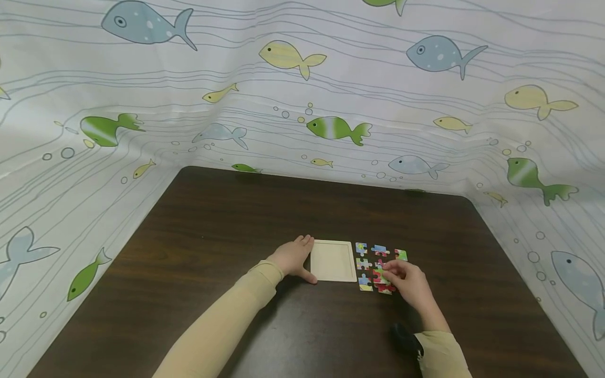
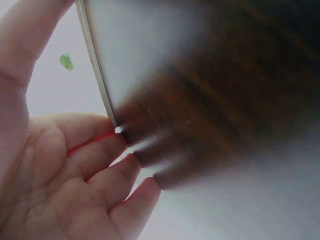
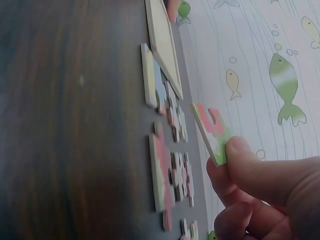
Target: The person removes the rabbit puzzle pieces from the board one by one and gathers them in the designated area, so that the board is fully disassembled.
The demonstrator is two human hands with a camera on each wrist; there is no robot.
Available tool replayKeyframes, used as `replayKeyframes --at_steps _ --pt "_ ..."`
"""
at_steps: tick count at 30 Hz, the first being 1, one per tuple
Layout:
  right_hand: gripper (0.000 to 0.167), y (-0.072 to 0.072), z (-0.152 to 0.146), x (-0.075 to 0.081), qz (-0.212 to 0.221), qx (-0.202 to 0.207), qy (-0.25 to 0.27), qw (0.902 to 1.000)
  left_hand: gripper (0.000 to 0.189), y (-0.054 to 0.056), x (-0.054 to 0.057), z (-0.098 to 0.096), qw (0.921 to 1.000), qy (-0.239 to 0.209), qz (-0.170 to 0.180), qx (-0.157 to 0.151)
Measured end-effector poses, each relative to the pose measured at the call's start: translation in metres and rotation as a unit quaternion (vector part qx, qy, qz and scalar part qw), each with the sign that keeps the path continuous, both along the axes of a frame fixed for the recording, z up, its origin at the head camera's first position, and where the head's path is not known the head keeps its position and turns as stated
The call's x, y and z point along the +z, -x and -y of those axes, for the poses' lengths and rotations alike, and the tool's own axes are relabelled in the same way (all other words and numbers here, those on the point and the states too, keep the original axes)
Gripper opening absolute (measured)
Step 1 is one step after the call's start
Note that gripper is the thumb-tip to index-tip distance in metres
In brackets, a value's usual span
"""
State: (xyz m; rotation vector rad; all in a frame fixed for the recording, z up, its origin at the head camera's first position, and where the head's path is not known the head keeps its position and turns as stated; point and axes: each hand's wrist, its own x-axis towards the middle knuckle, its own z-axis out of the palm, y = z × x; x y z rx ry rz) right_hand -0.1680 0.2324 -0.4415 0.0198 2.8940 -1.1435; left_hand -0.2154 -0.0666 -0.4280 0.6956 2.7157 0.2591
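A square wooden puzzle tray with a raised rim lies on the table, no pieces in it. My left hand rests against its left edge, thumb near the front corner and fingers near the back one. In the left wrist view, the fingers touch the table. To the tray's right, my right hand pinches a red, white and green jigsaw piece between thumb and fingers. That piece is raised and tilted above several other jigsaw pieces laid in loose rows, partly covered by the hand.
The dark wooden table extends around the tray and pieces. A white curtain printed with fish hangs around the table's back and sides. Beside the right wrist sits a black object, its kind unclear.
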Motion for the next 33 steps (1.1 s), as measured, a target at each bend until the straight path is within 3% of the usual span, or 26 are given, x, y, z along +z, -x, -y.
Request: replayKeyframes --at_steps 16,33 --pt "0.016 -0.009 -0.035 0.004 -0.006 -0.016 -0.014 0.9997 0.11 0.0 0.002 -0.001 1.0 -0.004 0.001 0.0" --pt "0.016 -0.015 -0.055 0.003 0.051 -0.004 -0.066 0.9965 0.11 -0.001 0.001 -0.001 1.0 -0.003 0.004 -0.002"
